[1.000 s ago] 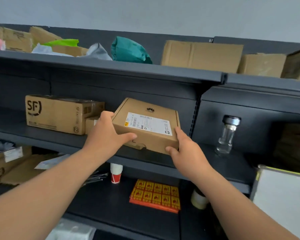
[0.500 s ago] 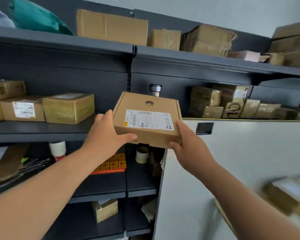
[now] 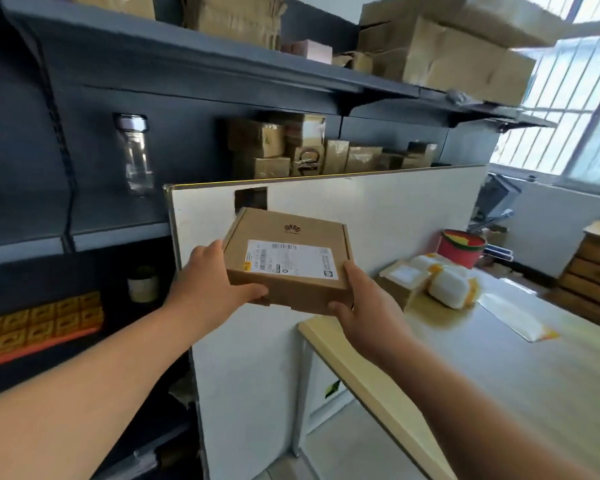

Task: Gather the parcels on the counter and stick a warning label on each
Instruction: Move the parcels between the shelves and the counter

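Beside dark shelving, two hands grip one cardboard box.

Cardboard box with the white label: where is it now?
Head view, centre: the cardboard box is held in the air between the left hand and right hand, before the white board.

A flat brown cardboard parcel, closed and bearing a white shipping label on its lid, is held slightly tilted in the air above the left corner of the counter. Farther along the counter lie a small brown box and white-and-yellow padded bags, close together. An orange-and-yellow warning-label sheet lies well left of the counter.
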The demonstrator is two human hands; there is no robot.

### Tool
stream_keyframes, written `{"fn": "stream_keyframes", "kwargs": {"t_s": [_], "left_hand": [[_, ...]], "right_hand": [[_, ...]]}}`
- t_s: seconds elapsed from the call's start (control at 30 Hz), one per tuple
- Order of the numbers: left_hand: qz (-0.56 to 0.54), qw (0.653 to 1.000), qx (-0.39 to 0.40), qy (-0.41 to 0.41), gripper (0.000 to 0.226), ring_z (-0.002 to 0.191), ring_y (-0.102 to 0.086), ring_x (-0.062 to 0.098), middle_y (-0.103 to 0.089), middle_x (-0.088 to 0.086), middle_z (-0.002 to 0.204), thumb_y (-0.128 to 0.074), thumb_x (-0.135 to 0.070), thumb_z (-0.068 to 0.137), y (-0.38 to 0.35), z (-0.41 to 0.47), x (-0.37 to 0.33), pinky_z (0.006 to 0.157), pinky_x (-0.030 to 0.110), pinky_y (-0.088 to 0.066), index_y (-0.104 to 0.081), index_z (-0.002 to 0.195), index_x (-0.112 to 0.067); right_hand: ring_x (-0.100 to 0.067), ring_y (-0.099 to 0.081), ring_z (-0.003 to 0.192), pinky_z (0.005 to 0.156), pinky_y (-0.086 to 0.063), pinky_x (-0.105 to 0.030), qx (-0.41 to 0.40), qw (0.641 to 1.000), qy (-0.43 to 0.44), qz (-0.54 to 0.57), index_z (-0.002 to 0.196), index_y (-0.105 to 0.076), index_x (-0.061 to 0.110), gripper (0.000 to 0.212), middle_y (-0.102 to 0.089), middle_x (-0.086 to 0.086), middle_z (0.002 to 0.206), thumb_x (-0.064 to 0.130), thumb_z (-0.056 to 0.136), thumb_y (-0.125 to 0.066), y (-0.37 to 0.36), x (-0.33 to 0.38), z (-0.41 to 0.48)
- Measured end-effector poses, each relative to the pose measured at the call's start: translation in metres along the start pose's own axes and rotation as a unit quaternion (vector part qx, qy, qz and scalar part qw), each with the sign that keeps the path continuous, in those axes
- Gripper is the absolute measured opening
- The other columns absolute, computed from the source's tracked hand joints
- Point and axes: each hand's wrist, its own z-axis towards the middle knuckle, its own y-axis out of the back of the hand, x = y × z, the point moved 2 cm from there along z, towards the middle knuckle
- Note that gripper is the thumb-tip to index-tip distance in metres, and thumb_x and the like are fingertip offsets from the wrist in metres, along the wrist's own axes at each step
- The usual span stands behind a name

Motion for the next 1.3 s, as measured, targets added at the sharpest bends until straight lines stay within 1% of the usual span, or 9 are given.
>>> {"fn": "stream_keyframes", "kwargs": {"t_s": [0.33,0.6,0.67,0.73,0.8,0.97,1.1,1.2,1.3], "left_hand": [[0.012,0.991,0.136,0.005,0.069,0.100,-0.056,0.018,-0.055,-0.002,0.118,-0.077,-0.048,0.066,-0.194,0.087,-0.044,0.085,0.039,-0.051,-0.042,0.122,-0.027],[0.056,0.968,0.236,0.063,0.060,0.095,-0.054,0.020,-0.055,0.002,0.112,-0.079,-0.043,0.065,-0.352,0.162,-0.041,0.077,0.036,-0.048,-0.042,0.107,-0.021],[0.063,0.962,0.256,0.073,0.071,0.100,-0.052,0.020,-0.052,0.004,0.119,-0.079,-0.044,0.065,-0.385,0.173,-0.033,0.078,0.032,-0.043,-0.040,0.119,-0.022],[0.069,0.957,0.272,0.079,0.095,0.116,-0.048,0.022,-0.045,0.004,0.135,-0.079,-0.045,0.066,-0.416,0.182,-0.022,0.087,0.031,-0.040,-0.027,0.142,-0.022],[0.077,0.952,0.284,0.079,0.106,0.127,-0.042,0.024,-0.037,0.003,0.145,-0.078,-0.047,0.068,-0.443,0.190,-0.013,0.097,0.035,-0.038,-0.014,0.149,-0.024],[0.135,0.945,0.293,0.057,0.099,0.135,-0.034,0.027,-0.024,0.000,0.154,-0.072,-0.044,0.076,-0.493,0.212,0.006,0.102,0.041,-0.036,-0.010,0.150,-0.022],[0.150,0.942,0.296,0.045,0.089,0.129,-0.041,0.028,-0.031,0.003,0.149,-0.070,-0.042,0.080,-0.518,0.225,0.009,0.094,0.040,-0.039,-0.016,0.146,-0.017],[0.160,0.941,0.294,0.042,0.085,0.130,-0.040,0.029,-0.032,0.007,0.148,-0.064,-0.043,0.084,-0.528,0.227,0.009,0.096,0.042,-0.039,-0.015,0.147,-0.013],[0.165,0.939,0.300,0.020,0.085,0.135,-0.033,0.028,-0.026,0.005,0.153,-0.059,-0.047,0.086,-0.525,0.227,0.010,0.102,0.042,-0.035,-0.012,0.149,-0.013]], "right_hand": [[-0.016,-0.051,0.117,0.091,-0.043,-0.029,0.021,0.993,-0.113,-0.018,0.142,-0.029,0.026,0.062,-0.047,0.006,0.139,0.032,0.088,-0.061,-0.021,-0.182,0.045],[-0.018,-0.049,0.119,0.092,-0.041,-0.030,0.086,0.977,-0.193,-0.013,0.142,-0.031,0.022,0.064,-0.046,0.005,0.139,0.034,0.087,-0.061,-0.076,-0.317,0.095],[-0.019,-0.049,0.118,0.091,-0.040,-0.029,0.097,0.973,-0.208,-0.019,0.141,-0.033,0.021,0.064,-0.046,0.005,0.139,0.035,0.086,-0.062,-0.091,-0.341,0.100],[-0.019,-0.049,0.118,0.091,-0.040,-0.028,0.107,0.968,-0.226,-0.013,0.140,-0.036,0.020,0.063,-0.047,0.005,0.137,0.035,0.085,-0.064,-0.109,-0.363,0.103],[-0.019,-0.048,0.120,0.092,-0.039,-0.028,0.115,0.964,-0.240,-0.009,0.141,-0.035,0.020,0.064,-0.045,0.004,0.140,0.036,0.085,-0.064,-0.127,-0.381,0.106],[-0.018,-0.047,0.119,0.086,-0.039,-0.026,0.118,0.958,-0.260,-0.005,0.140,-0.037,0.022,0.058,-0.043,0.006,0.141,0.040,0.089,-0.058,-0.165,-0.414,0.117],[-0.015,-0.050,0.108,0.072,-0.032,-0.023,0.121,0.954,-0.274,-0.011,0.133,-0.041,0.023,0.051,-0.045,0.006,0.129,0.043,0.089,-0.056,-0.187,-0.430,0.124],[-0.013,-0.049,0.109,0.076,-0.036,-0.023,0.132,0.950,-0.283,-0.009,0.135,-0.037,0.026,0.056,-0.042,0.005,0.133,0.047,0.087,-0.056,-0.194,-0.438,0.125],[-0.021,-0.033,0.132,0.102,-0.033,-0.033,0.148,0.946,-0.283,-0.061,0.138,-0.033,0.027,0.061,-0.030,-0.003,0.149,0.053,0.087,-0.052,-0.194,-0.439,0.125]]}}
